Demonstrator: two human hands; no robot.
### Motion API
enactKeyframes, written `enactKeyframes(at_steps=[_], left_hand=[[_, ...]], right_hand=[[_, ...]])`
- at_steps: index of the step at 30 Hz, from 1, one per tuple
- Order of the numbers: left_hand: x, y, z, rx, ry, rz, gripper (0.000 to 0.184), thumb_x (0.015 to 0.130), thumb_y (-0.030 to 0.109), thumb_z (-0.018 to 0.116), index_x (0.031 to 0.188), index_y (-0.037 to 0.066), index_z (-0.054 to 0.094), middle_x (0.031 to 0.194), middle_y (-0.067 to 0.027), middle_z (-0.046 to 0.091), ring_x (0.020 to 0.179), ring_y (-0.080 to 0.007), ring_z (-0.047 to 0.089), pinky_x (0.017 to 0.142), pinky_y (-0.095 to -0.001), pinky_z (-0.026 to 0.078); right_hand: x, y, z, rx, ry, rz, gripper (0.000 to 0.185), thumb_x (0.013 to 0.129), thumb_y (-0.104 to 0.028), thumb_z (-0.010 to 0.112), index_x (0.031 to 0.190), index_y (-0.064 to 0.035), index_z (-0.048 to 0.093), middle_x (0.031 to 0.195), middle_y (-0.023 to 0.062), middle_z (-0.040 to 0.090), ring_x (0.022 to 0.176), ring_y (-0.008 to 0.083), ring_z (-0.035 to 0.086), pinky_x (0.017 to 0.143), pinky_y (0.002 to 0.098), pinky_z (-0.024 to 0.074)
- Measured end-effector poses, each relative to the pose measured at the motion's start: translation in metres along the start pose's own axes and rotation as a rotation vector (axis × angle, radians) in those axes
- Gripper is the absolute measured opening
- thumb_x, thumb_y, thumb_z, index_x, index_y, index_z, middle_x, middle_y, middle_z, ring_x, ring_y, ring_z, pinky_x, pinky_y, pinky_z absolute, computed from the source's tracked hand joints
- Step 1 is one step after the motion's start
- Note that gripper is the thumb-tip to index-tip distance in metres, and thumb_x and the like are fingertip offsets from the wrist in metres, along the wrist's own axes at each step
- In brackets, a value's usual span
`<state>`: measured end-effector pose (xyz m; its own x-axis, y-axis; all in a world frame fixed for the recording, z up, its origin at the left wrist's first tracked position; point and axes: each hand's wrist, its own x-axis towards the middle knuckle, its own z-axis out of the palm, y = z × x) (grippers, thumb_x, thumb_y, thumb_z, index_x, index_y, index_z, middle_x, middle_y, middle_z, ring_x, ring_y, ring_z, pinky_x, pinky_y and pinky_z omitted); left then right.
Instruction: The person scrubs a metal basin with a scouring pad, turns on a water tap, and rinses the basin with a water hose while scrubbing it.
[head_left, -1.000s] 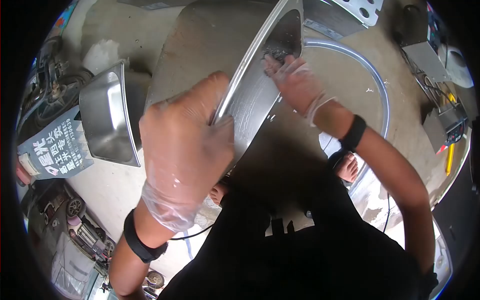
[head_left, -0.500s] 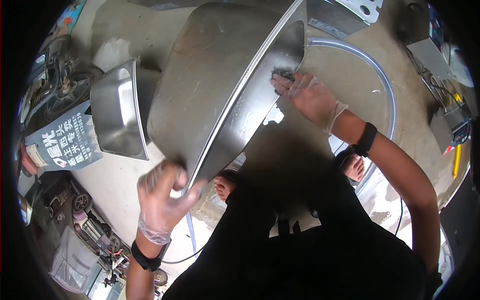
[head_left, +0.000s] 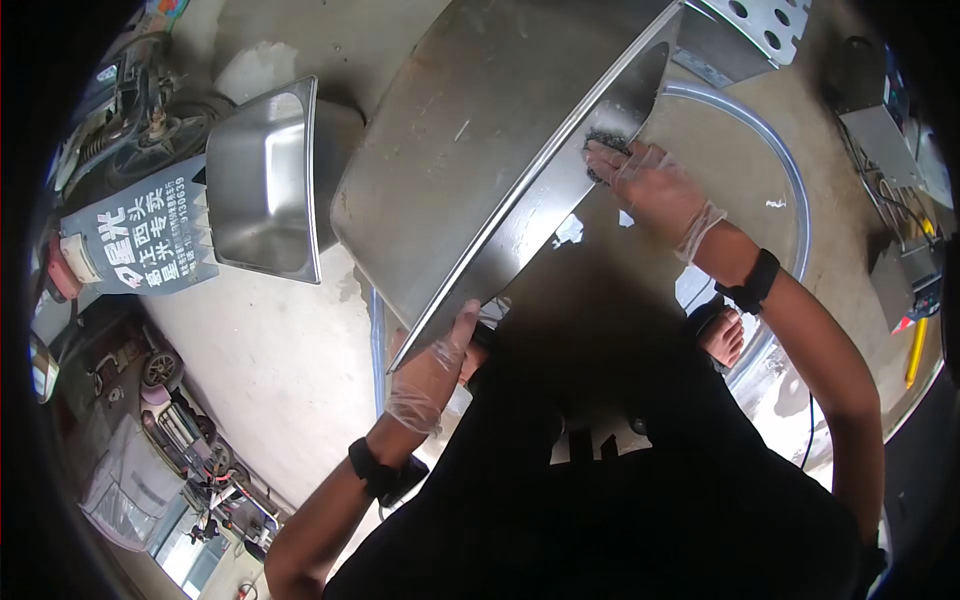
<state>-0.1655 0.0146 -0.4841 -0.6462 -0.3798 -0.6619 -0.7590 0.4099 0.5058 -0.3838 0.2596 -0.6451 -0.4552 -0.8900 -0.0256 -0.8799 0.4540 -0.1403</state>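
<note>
A large stainless steel basin (head_left: 430,170) stands tilted on its side, its long rim running diagonally before me. My left hand (head_left: 430,380), in a clear plastic glove, grips the rim's near end. Its thumb lies over the inner side, while the other fingers are mostly hidden by the metal. My right hand (head_left: 655,195), gloved the same way, presses a dark steel wool scrubber (head_left: 607,138) against the basin's wet inner wall near the far end. The fingers cover part of the scrubber.
A smaller steel basin (head_left: 262,185) leans at left beside a grey printed bag (head_left: 130,240) and a motorbike (head_left: 150,120). A clear hose (head_left: 790,170) curves over the wet floor at right. Perforated metal (head_left: 760,30) stands at the back. My foot (head_left: 722,340) is below.
My left hand has moved right and closed round the near end of the rim. The view has shifted; my right hand still holds the scrubber against the inner wall.
</note>
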Motion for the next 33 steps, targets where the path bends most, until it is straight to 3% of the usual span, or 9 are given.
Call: enactKeyframes(at_steps=[7,10,11,13,17,20,24,27,33], left_hand=[[0.008,0.008,-0.023,0.269,0.360,0.468,0.019,0.094,0.015,0.062,0.102,-0.002,0.066,0.087,-0.0119,0.067,0.074,-0.0239,0.061,0.070,-0.0364,0.050],[0.003,0.038,-0.051,0.182,0.310,0.530,0.022,0.096,0.004,0.057,0.117,-0.004,0.056,0.097,-0.0054,0.059,0.086,-0.0152,0.057,0.078,-0.0327,0.049],[0.002,0.037,-0.051,-0.068,0.385,0.447,0.014,0.093,0.002,0.060,0.105,-0.004,0.062,0.087,-0.0042,0.062,0.076,-0.0112,0.057,0.071,-0.0302,0.048],[-0.005,0.050,-0.074,0.343,0.422,0.543,0.005,0.089,0.001,0.066,0.087,-0.003,0.067,0.075,0.0003,0.062,0.066,-0.0070,0.054,0.062,-0.0262,0.045],[-0.008,0.099,-0.081,0.396,0.702,0.736,0.007,0.080,0.004,0.073,0.078,0.000,0.067,0.058,-0.0028,0.052,0.052,-0.0120,0.048,0.055,-0.0262,0.042],[-0.005,0.122,-0.079,0.392,0.766,0.717,0.010,0.079,0.003,0.074,0.077,0.004,0.064,0.058,0.0006,0.042,0.054,-0.0066,0.036,0.051,-0.0223,0.033],[0.005,0.148,-0.066,0.256,0.693,0.740,0.014,0.083,0.005,0.073,0.085,0.005,0.059,0.070,0.0035,0.046,0.064,-0.0039,0.037,0.059,-0.0200,0.032],[0.011,0.157,-0.057,0.083,0.582,0.677,0.020,0.090,0.007,0.070,0.110,0.001,0.068,0.091,0.0038,0.065,0.079,-0.0037,0.050,0.076,-0.0193,0.041],[0.014,0.173,-0.057,0.076,0.459,0.685,0.019,0.090,0.004,0.071,0.108,0.002,0.069,0.089,0.0040,0.065,0.080,-0.0039,0.052,0.077,-0.0191,0.041]], right_hand=[[-0.007,-0.012,-0.031,-0.019,-0.029,0.061,0.056,0.088,-0.011,0.054,0.144,-0.0154,0.050,0.147,0.0039,0.052,0.119,0.0334,0.059,0.094,0.0390,0.0508],[-0.015,-0.015,-0.030,0.010,0.068,0.039,0.060,0.086,-0.009,0.053,0.145,-0.0125,0.048,0.146,0.0044,0.052,0.114,0.0333,0.057,0.093,0.0412,0.0494],[-0.015,-0.016,-0.031,0.049,0.097,0.036,0.062,0.084,-0.007,0.053,0.146,-0.0112,0.046,0.146,0.0047,0.052,0.112,0.0333,0.056,0.093,0.0425,0.0487],[-0.017,-0.021,-0.035,0.154,0.102,0.021,0.060,0.086,-0.008,0.052,0.145,-0.0109,0.047,0.144,0.0054,0.053,0.111,0.0332,0.056,0.094,0.0433,0.0474],[-0.025,-0.044,-0.041,0.257,-0.044,-0.018,0.056,0.087,-0.009,0.054,0.143,-0.0106,0.050,0.142,0.0038,0.056,0.123,0.0317,0.058,0.091,0.0395,0.0501],[-0.033,-0.065,-0.035,0.214,-0.050,-0.074,0.054,0.087,-0.009,0.054,0.141,-0.0093,0.051,0.145,0.0027,0.055,0.104,0.0294,0.062,0.085,0.0359,0.0502],[-0.029,-0.067,-0.036,0.022,0.070,-0.142,0.051,0.088,-0.012,0.054,0.140,-0.0095,0.053,0.125,0.0074,0.065,0.081,0.0236,0.059,0.074,0.0320,0.0491],[-0.012,-0.059,-0.035,-0.262,-0.147,-0.097,0.053,0.088,-0.011,0.055,0.141,-0.0127,0.053,0.128,0.0029,0.064,0.087,0.0191,0.055,0.070,0.0303,0.0493],[0.036,-0.064,-0.039,-0.296,-0.210,-0.038,0.047,0.089,-0.014,0.054,0.136,-0.0137,0.056,0.092,0.0048,0.063,0.087,0.0173,0.055,0.068,0.0297,0.0469]])
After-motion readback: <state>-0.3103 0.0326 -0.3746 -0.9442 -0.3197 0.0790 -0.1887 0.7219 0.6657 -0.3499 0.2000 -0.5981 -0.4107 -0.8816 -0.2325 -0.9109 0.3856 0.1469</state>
